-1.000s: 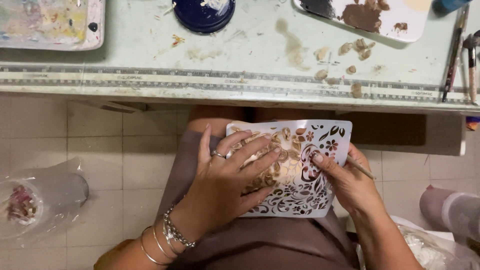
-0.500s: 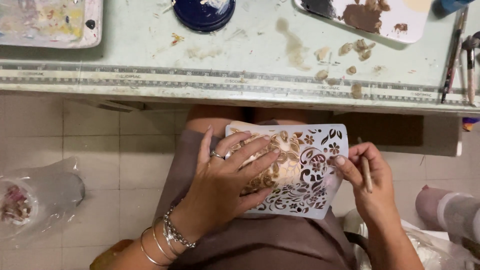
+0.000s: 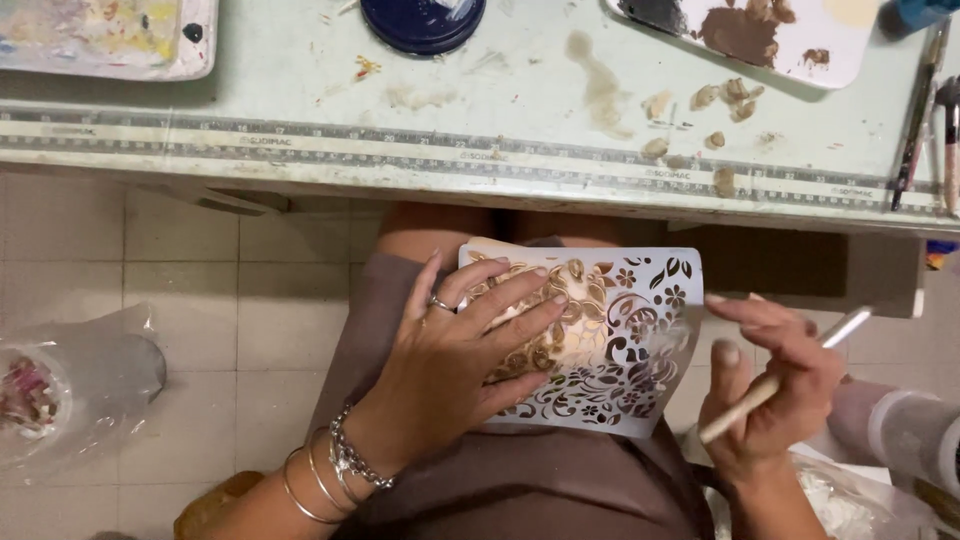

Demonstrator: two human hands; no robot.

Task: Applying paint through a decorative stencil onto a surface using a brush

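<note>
A thin white plastic stencil sheet (image 3: 640,340), cut through with flowers, leaves and curling vines, lies on my lap over a tan piece beneath it (image 3: 560,320); brown and gold colour shows through the openings on its left half, while the right half reads plain white. The piece under the stencil is mostly covered, so I cannot tell its shape or what it is made of. My left hand (image 3: 450,380) lies flat on the stencil's left side, fingers (image 3: 520,300) spread and pressing down, a ring on one finger and several metal bangles and a chain bracelet (image 3: 335,470) at the wrist. My right hand (image 3: 775,390) hovers just beside the stencil's right edge, palm turned inward, its fingers closed around a slim pale stick-like tool (image 3: 790,370); its working tip is hidden behind my palm, so I cannot say whether it is a brush. Above my knees runs the pale green, paint-smeared counter (image 3: 300,90), with a white palette holding brown paint (image 3: 760,35) cut off at the top edge.
</note>
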